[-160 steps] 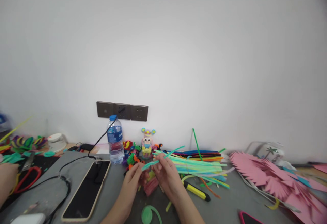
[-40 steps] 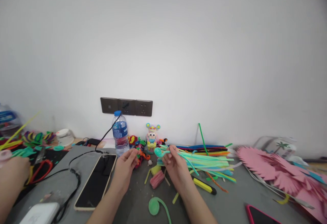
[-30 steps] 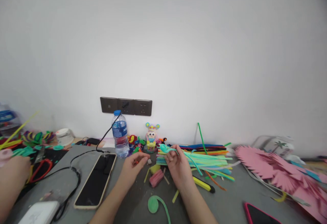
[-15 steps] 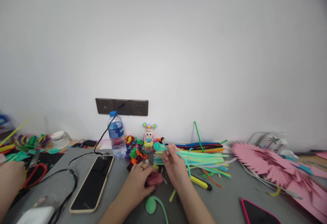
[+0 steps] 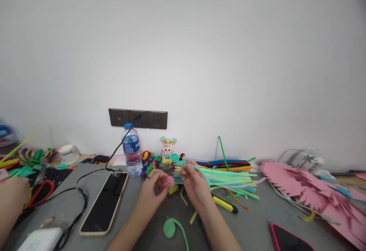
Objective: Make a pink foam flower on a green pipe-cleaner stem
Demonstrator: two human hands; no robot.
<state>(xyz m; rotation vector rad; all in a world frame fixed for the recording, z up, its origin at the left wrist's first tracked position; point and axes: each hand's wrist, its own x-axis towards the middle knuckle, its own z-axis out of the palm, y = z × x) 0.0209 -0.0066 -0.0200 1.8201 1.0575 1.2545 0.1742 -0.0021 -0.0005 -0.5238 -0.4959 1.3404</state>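
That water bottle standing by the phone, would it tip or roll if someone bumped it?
The water bottle stands tall on a narrow base, so a bump high up would probably tip it. It looks only partly filled, so it is likely fairly light. Once on its side, its round body would probably roll toward the phone.

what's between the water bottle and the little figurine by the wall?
Head view: a small heap of coloured pipe-cleaner bits lies between the water bottle and the figurine, at the wall's foot.

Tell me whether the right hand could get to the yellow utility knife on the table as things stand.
Probably yes. The yellow utility knife lies uncovered just beside the right hand, though that hand already holds a green pipe cleaner.
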